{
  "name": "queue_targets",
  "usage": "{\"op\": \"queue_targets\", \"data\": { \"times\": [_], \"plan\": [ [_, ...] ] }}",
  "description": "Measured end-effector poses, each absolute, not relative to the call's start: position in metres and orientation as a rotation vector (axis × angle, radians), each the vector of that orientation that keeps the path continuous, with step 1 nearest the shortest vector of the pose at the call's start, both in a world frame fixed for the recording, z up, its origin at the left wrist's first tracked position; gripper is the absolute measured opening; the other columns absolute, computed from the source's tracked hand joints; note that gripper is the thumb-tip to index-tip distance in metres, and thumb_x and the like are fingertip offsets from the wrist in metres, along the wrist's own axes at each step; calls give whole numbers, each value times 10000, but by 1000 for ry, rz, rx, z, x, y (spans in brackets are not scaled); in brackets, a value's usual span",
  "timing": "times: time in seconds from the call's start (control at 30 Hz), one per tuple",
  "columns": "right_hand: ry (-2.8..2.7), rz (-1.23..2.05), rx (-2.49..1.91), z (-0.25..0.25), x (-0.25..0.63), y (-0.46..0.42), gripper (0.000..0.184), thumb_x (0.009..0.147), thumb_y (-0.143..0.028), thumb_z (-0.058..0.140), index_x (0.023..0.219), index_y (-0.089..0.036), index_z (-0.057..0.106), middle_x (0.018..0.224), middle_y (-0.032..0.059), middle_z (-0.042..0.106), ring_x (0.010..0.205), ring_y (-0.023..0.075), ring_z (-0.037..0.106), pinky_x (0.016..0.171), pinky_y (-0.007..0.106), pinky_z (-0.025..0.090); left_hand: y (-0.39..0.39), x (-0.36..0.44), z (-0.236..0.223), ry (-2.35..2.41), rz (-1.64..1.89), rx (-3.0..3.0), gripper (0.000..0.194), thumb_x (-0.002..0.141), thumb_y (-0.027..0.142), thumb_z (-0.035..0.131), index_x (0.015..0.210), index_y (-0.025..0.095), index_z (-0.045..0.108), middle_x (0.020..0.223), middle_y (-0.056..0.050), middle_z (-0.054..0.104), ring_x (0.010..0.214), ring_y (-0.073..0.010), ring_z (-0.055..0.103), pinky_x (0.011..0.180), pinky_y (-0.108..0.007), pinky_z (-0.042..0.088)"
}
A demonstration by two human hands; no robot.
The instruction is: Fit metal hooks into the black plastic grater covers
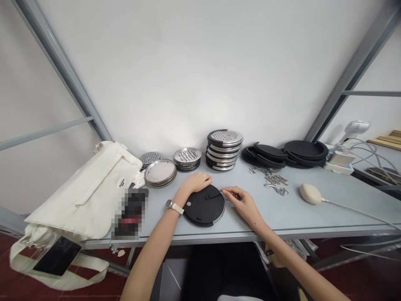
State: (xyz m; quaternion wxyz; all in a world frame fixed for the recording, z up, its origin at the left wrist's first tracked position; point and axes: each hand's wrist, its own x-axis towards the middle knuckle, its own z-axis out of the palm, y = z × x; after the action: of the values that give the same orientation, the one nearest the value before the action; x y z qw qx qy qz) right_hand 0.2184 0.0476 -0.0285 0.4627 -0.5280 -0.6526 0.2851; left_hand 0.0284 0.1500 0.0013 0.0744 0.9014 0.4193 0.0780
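Note:
A round black disc [203, 205] with a metal rim lies flat on the grey table [282, 209], close to the front edge. My left hand [196, 182], with a watch on the wrist, rests curled over the disc's far left edge. My right hand [239, 198] sits at the disc's right edge, fingers bent and pinched together at the rim. Whether they pinch a small part I cannot make out.
Behind the disc stand stacks of perforated metal discs [224, 149], [187, 159], plain metal plates [160, 172] and black rings [285, 154]. Loose metal hooks [274, 179] lie to the right, near a beige mouse-like device [310, 193]. A white bag [94, 188] and dark phone [57, 256] occupy the left.

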Motion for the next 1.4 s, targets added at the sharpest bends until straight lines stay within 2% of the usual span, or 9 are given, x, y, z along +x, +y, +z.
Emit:
{"op": "queue_targets", "data": {
  "times": [0.17,0.43,0.67,0.77,0.9,0.97,1.1,1.2,1.4],
  "plan": [
    [-1552,795,-1221,-32,218,51,347,867,-433,495,1014,-187,690,1041,94,695,947,232,617,866,378,463,150,29,2,1325,250,2701,343,938,305,359,796,168,640,882,-106,677,793,-204,620,715,-274,395],
    [-1648,738,-1243,-25,211,60,270,859,-377,487,938,-172,645,864,57,691,782,183,613,766,321,466,148,27,4,1314,318,2713,318,920,283,384,733,163,611,819,-105,660,764,-211,608,710,-289,400],
    [-1699,625,-1255,-26,207,57,239,872,-318,428,955,-185,608,791,31,643,727,168,585,717,301,458,146,25,16,1211,467,2673,134,868,193,451,835,156,576,916,-76,602,874,-188,560,813,-292,402],
    [-1707,634,-1259,-27,208,55,236,868,-302,420,965,-184,600,764,23,622,683,163,567,682,291,453,139,25,24,1037,443,2648,80,850,227,517,857,171,574,891,-28,599,837,-147,562,787,-246,426],
    [-1707,634,-1258,-29,208,56,202,853,-275,430,943,-183,585,765,22,616,672,163,553,670,288,441,131,27,24,755,463,2505,328,732,357,699,975,184,563,942,-12,580,818,-128,554,725,-221,446],
    [-1712,639,-1251,-30,208,56,173,852,-262,421,903,-188,569,757,18,609,668,162,546,658,284,434,129,29,21,698,511,2452,356,681,341,737,944,175,564,918,-10,558,794,-125,533,710,-225,441],
    [-1737,616,-1231,-29,207,55,148,862,-251,396,810,-204,526,735,8,586,668,159,532,649,276,418,129,34,15,673,503,2407,141,714,222,655,770,161,541,817,16,530,695,-98,489,640,-206,416],
    [-1757,589,-1240,-28,206,54,162,873,-259,388,775,-208,506,721,7,575,662,159,526,642,274,407,128,36,15,697,492,2388,108,705,186,628,725,152,528,807,14,522,669,-90,476,613,-200,400],
    [-1731,614,-1250,-31,209,52,166,906,-303,362,969,-210,484,729,-1,581,635,158,531,633,271,404,128,38,16,655,533,2353,236,703,165,634,927,165,563,825,13,542,694,-100,488,638,-204,417]
  ]
}}
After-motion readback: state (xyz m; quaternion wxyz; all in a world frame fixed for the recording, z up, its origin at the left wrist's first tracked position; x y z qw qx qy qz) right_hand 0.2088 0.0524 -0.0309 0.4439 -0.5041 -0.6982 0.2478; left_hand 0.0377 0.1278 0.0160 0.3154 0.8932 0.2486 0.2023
